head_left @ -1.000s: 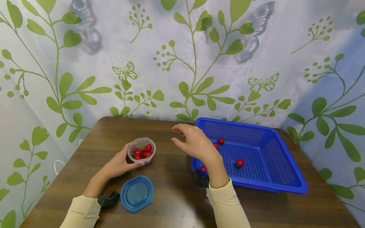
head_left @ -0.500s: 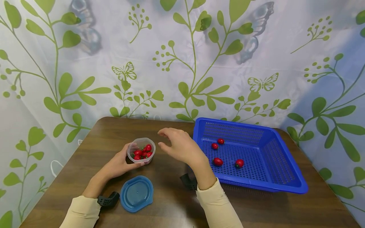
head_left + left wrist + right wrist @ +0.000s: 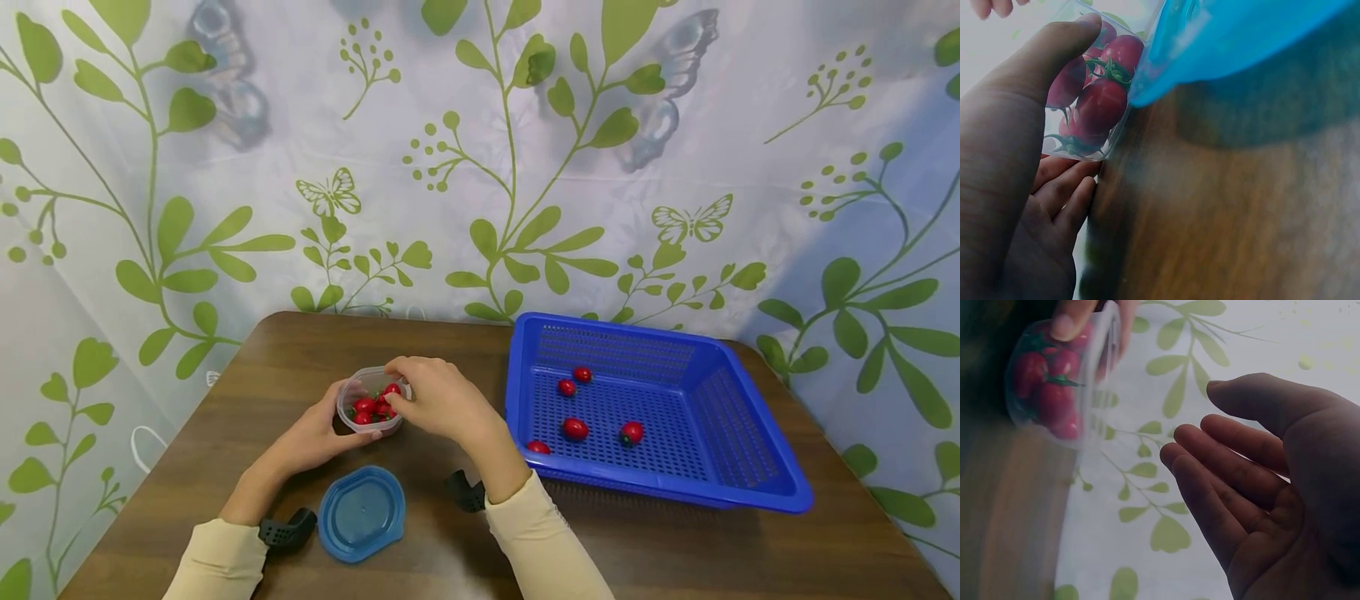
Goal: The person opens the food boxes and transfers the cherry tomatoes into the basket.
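Observation:
On the left of the table, my left hand (image 3: pixel 318 433) grips a clear plastic container (image 3: pixel 368 379) from its side, thumb at the front. Several cherry tomatoes (image 3: pixel 365 406) with green stems lie inside it; the left wrist view shows these tomatoes (image 3: pixel 1102 103) through the wall. My right hand (image 3: pixel 438 400) is at the container's right rim, overlapping it in the head view. In the right wrist view this hand (image 3: pixel 1266 469) has loosely bent fingers, thumb apart, and nothing between them. Close in front of the container lies a blue lid (image 3: pixel 362 514).
A blue perforated basket (image 3: pixel 757 417) stands at the right of the brown wooden table (image 3: pixel 450 550). Several tomatoes (image 3: pixel 575 429) are scattered in its left half. Behind the table hangs a leaf-patterned curtain (image 3: pixel 465 208).
My right hand has moved left from the basket's edge to the container's rim, uncovering tomatoes in the basket. My left hand keeps holding the container in place.

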The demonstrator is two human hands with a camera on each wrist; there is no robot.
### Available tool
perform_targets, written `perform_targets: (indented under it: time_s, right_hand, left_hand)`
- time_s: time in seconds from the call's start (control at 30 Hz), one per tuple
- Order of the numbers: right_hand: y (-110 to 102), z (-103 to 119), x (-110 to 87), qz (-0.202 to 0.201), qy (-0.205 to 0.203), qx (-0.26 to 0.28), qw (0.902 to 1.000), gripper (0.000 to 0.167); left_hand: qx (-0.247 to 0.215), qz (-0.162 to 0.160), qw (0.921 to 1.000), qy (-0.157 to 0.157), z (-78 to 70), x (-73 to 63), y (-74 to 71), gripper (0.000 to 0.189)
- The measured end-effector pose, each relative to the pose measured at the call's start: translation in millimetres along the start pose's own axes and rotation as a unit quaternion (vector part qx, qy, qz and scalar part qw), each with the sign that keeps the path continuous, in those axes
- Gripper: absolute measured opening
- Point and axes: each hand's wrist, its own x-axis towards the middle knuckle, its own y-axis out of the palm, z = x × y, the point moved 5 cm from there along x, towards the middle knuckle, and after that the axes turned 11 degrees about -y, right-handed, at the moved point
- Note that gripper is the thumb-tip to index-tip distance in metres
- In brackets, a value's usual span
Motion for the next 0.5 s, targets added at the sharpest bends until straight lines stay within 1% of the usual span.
perform_targets:
  time_s: [0.13,0.3,0.5]
  right_hand:
    - [10.4,-5.0,3.5,0.007,0.004,0.008,0.9999,0.038]
    - [21.8,-9.8,7.9,0.010,0.003,0.025,0.9996,0.037]
    - [36.0,-10.2,14.4,0.005,-0.013,0.045,0.9989,0.033]
  left_hand:
    - [-0.001,0.001,1.0000,-0.003,0.4,-0.3,0.3,0.094]
    - [0.001,0.003,1.0000,0.004,0.1,-1.2,-0.6,0.093]
    - [-0.008,0.007,0.9999,0.008,-0.9,-1.7,0.1,0.093]
